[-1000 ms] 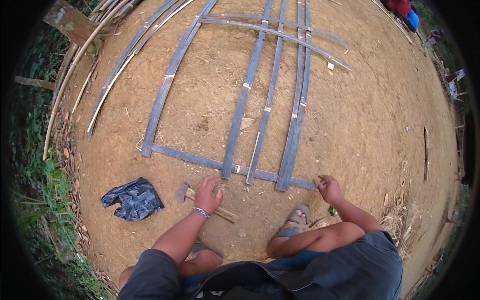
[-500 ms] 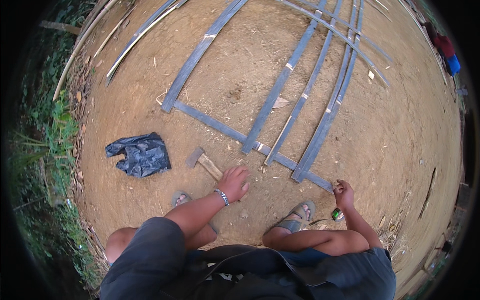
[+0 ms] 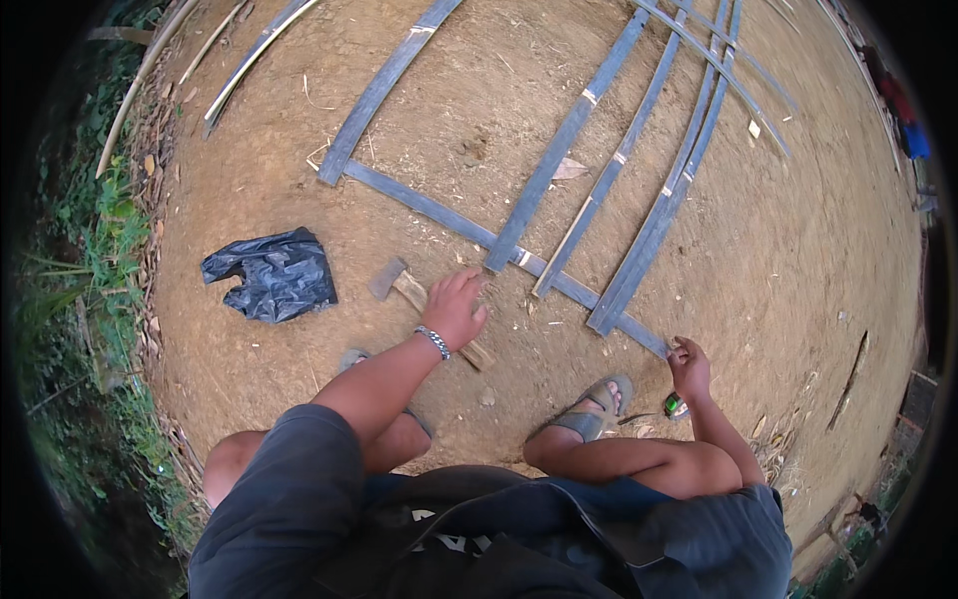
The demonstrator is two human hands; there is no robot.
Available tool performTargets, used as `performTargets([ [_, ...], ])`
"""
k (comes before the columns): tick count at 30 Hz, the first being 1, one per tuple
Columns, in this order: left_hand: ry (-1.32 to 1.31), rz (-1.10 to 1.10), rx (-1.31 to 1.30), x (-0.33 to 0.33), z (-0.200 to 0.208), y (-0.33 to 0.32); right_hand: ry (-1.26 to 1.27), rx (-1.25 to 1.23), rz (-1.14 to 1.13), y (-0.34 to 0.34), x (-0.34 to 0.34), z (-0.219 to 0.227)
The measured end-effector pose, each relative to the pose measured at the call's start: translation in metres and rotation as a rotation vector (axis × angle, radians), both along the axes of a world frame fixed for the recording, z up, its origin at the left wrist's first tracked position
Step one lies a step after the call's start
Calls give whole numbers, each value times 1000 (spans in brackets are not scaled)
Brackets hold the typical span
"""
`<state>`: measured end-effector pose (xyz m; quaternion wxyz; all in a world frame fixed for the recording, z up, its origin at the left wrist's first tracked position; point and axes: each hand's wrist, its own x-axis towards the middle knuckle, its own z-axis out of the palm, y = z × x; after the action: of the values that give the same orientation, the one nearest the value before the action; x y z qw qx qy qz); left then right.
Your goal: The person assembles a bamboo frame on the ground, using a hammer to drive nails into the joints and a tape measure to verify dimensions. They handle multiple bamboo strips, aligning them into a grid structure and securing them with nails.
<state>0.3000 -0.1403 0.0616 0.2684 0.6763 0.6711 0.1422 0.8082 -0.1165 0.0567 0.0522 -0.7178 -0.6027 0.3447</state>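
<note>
My left hand (image 3: 455, 307) hovers with fingers stretched out, holding nothing, over the wooden handle of a hatchet (image 3: 411, 290) that lies on the ground. The handle's near end shows beyond my wrist. To the right, my right hand (image 3: 689, 367) has its fingers pinched at the near end of a crosswise grey-blue bamboo strip (image 3: 429, 208); whatever is between the fingertips is too small to make out. Several long bamboo strips (image 3: 559, 170) with pale bands at their joints run away from me, their near ends meeting or lying close to the crosswise strip.
A black plastic bag (image 3: 274, 278) lies at left. Thin strips (image 3: 723, 70) cross the long ones at the far right. A small green-and-dark object (image 3: 676, 405) sits beside my right sandal (image 3: 594, 404). Plants (image 3: 120, 260) edge the dirt ground; red and blue shapes (image 3: 908, 120) stand far right.
My left hand has moved forward a little, uncovering the near end of the hatchet handle. My right hand stays at the strip's end. The whole view has shifted slightly.
</note>
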Motion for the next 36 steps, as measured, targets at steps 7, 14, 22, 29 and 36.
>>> performTargets([
  [7, -1, -45, 5, 2, 1, -9, 26, -67, -48, 4, -13, 13],
  [14, 2, -54, -64, -1, 2, -14, -7, -56, -13, 7, -11, 7],
  [22, -4, -24, -52, -2, 1, -9, -34, -86, -25, 8, -13, 16],
  [29, 20, -45, -47, 2, -6, -11, -11, -84, -32, 5, -10, 14],
  [36, 13, -52, -68, 2, -8, -13, 26, -99, -74, 2, -4, 7],
])
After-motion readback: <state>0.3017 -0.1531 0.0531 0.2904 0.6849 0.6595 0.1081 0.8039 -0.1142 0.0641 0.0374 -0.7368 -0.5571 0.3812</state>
